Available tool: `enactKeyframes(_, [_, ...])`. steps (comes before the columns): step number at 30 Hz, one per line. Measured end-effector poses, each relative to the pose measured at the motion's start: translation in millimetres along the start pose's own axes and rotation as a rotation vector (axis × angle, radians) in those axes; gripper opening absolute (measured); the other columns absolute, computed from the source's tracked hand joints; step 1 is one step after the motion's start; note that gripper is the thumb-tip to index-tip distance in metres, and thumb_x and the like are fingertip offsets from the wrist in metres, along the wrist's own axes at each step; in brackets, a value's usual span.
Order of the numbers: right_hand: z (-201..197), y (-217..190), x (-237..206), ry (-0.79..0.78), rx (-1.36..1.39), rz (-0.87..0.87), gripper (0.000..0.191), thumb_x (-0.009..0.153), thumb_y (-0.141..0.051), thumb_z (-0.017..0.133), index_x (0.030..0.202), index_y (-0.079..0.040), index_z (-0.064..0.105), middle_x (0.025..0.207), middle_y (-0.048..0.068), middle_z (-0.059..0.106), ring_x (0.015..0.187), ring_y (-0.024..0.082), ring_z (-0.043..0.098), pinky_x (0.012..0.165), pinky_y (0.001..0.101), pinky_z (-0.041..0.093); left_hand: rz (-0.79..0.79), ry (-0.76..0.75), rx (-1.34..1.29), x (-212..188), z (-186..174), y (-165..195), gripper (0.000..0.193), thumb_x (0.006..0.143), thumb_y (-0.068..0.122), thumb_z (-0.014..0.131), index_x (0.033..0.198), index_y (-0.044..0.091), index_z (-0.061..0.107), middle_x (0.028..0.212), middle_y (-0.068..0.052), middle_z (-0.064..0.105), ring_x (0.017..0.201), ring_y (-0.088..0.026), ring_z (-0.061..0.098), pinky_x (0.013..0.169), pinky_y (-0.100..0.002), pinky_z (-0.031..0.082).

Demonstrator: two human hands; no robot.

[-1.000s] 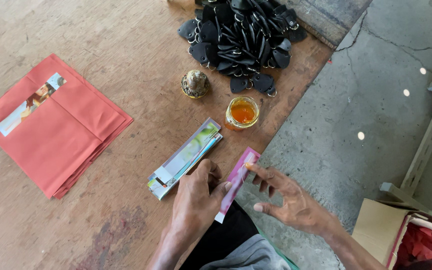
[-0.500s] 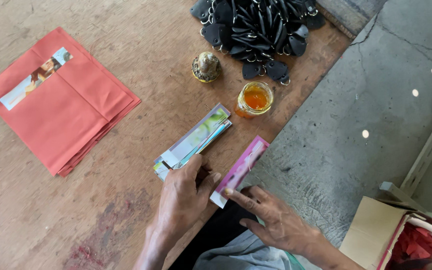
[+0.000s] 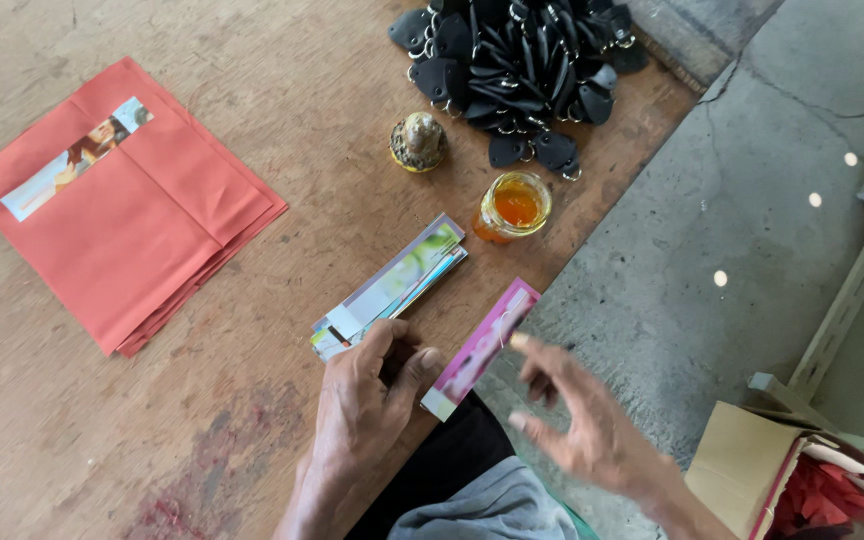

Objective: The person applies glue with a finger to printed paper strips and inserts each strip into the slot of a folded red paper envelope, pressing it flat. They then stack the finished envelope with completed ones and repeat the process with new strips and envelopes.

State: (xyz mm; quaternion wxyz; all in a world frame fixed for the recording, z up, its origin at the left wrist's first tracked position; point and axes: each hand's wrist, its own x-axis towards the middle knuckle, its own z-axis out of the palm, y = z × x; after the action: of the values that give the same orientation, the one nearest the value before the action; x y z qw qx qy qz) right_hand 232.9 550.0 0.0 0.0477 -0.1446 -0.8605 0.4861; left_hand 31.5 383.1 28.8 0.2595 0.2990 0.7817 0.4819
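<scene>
Pink paper strip [image 3: 479,350] lying flat at the near edge of the wooden table [image 3: 252,420], its near end just under the left hand [image 3: 372,395], its far end pointing toward the small glass jar of orange liquid [image 3: 515,205]. Probably very light and thin, a little springy like glossy card, easily creased and likely to slide on the wood; best pinched by the long edges or lifted at the overhanging near corner, not pressed in the middle. Left hand curled, knuckles up, fingertips pressing down beside the strip's near end and against the stack of printed strips [image 3: 392,285] just left of the pink one; whether anything is pinched inside cannot be told. Right hand [image 3: 577,425] spread loose, holding nothing, hovering just right of the pink strip over the table edge, blurred.

Left of the pink strip and well apart, a pile of red-orange envelopes [image 3: 122,215] with one printed strip on top. Beyond the jar, a small round brass-coloured object [image 3: 418,142], too small to identify, and a heap of black key fobs [image 3: 522,70] cut off by the top edge. Right of the pink strip, on the concrete floor, a cardboard box [image 3: 752,465] with red contents, partly out of frame. Number of strips in the stack unclear.
</scene>
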Motion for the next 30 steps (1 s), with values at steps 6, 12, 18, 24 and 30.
enactKeyframes(6, [-26,11,17,0.029,-0.249,0.191,0.104,0.072,-0.021,0.086,0.158,-0.026,0.028,0.104,0.007,0.066,0.082,0.021,0.068,0.082,0.0383,0.063,-0.007,0.004,-0.019,1,1,-1,0.024,0.088,0.021,0.077,0.098,0.002,0.066,0.076,-0.008,0.077,0.064,-0.016,0.077,0.060,-0.031,0.059])
enactKeyframes(12, [-31,12,39,-0.143,-0.485,0.361,0.102,0.080,-0.030,0.080,0.163,-0.034,0.021,0.109,0.008,0.061,0.084,0.022,0.067,0.083,0.0384,0.063,-0.005,0.014,-0.027,4,1,1,0.024,0.087,0.020,0.076,0.098,0.002,0.066,0.077,-0.007,0.077,0.063,-0.016,0.075,0.058,-0.030,0.059])
enactKeyframes(18, [-33,12,43,-0.207,-0.566,0.337,0.100,0.084,-0.026,0.076,0.165,-0.035,0.018,0.096,0.007,0.059,0.071,0.020,0.062,0.075,0.0345,0.064,-0.088,0.004,-0.040,5,-1,10,0.021,0.086,0.019,0.077,0.096,0.002,0.068,0.074,-0.007,0.076,0.063,-0.015,0.075,0.058,-0.031,0.059])
enactKeyframes(24, [-39,16,36,-0.119,-0.781,0.057,0.083,0.089,-0.009,0.066,0.160,-0.031,0.028,0.097,0.006,0.058,0.060,0.015,0.061,0.048,0.0264,0.058,-0.109,0.005,-0.038,7,-5,17,0.021,0.086,0.017,0.077,0.095,0.002,0.067,0.072,-0.008,0.075,0.062,-0.015,0.073,0.059,-0.031,0.057])
enactKeyframes(30, [-43,11,40,-0.072,-0.765,-0.044,0.077,0.084,-0.002,0.063,0.154,-0.027,0.042,0.086,0.005,0.058,0.062,0.015,0.062,0.046,0.0270,0.059,-0.124,0.006,-0.088,9,-3,13,0.019,0.086,0.017,0.077,0.095,0.002,0.067,0.070,-0.007,0.075,0.060,-0.014,0.073,0.058,-0.030,0.058])
